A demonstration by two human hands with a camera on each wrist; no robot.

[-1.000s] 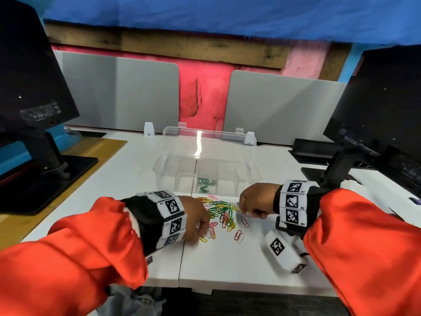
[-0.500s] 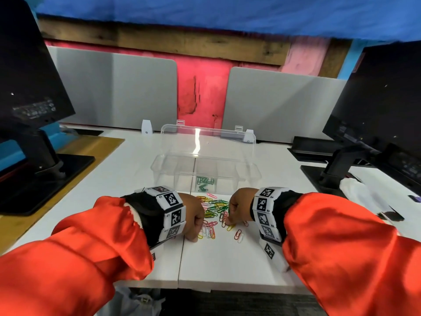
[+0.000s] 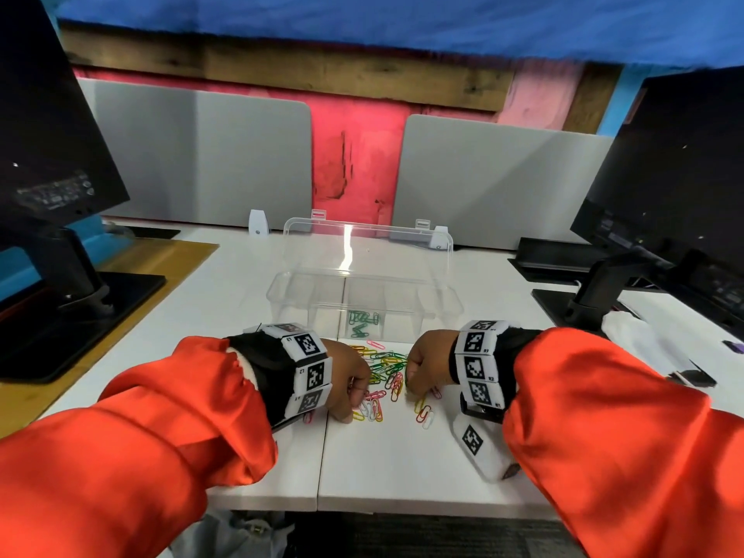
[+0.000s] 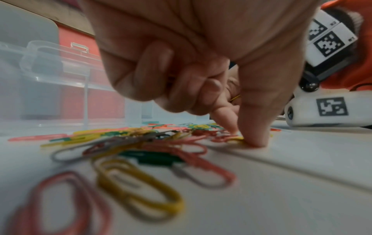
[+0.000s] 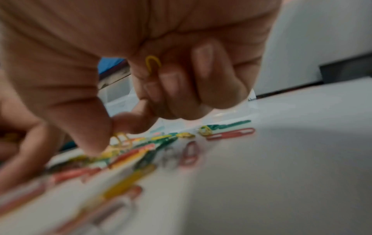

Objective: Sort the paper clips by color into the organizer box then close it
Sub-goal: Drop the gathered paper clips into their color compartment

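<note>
A pile of coloured paper clips [image 3: 386,370] lies on the white desk [image 3: 402,469], just in front of the clear organizer box [image 3: 302,304]. Its lid [image 3: 366,247] stands open, and several green clips [image 3: 362,321] lie in a middle compartment. My left hand [image 3: 348,386] is at the pile's left edge with its fingers curled. Its thumb and forefinger [image 4: 243,136] pinch down on a yellow clip [image 4: 235,140] on the desk. My right hand [image 3: 422,368] is at the pile's right edge. It holds a yellow clip [image 5: 153,63] in its curled fingers and pinches another yellow clip [image 5: 120,140].
Black monitors on stands flank the desk at the left [image 3: 52,155] and right [image 3: 664,175]. Grey divider panels [image 3: 201,163] stand behind the box. A white cloth [image 3: 636,336] lies at the right. Loose clips [image 3: 424,416] lie nearer the front edge.
My right hand has moved left from the pile's right side into the clips. My left hand has stayed at the pile's left edge.
</note>
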